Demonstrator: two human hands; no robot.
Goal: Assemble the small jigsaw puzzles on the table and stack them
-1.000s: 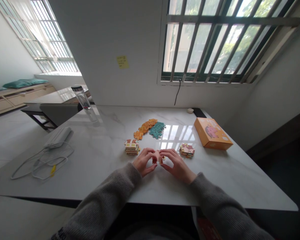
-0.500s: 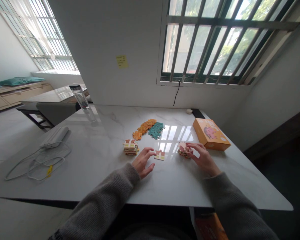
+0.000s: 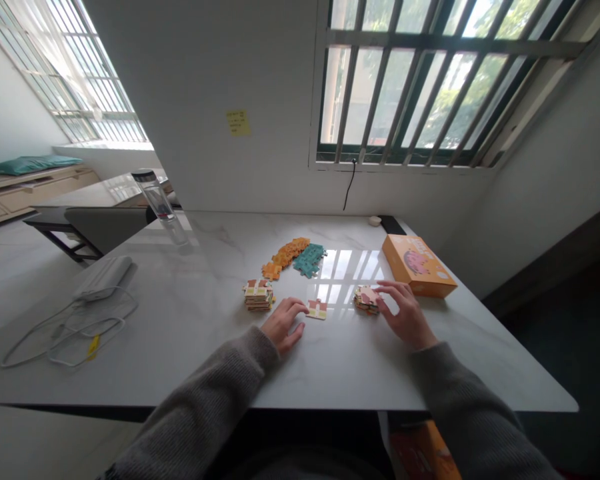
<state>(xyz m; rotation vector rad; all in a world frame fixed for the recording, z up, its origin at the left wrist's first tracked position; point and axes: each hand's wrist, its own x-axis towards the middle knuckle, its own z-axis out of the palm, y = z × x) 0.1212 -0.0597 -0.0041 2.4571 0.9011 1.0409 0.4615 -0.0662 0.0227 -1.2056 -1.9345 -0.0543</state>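
The left hand (image 3: 280, 325) rests on the white marble counter (image 3: 180, 320), fingers loosely curled and holding nothing, just beside a single jigsaw piece (image 3: 317, 309) lying flat between the hands. Near its fingertips, to the far left of that piece, sits a low stack of puzzle pieces (image 3: 258, 295). The right hand (image 3: 405, 315) reaches over a second, messier stack (image 3: 366, 300), fingertips on its top pieces; from this view I can't quite tell whether it is gripping one. Beyond the hands lie a joined orange strip of pieces (image 3: 285, 257) and a teal cluster (image 3: 309, 259), close together. An orange puzzle box (image 3: 419, 265) sits right of the hand, and a clear bottle (image 3: 156, 207) stands at the counter's far left.
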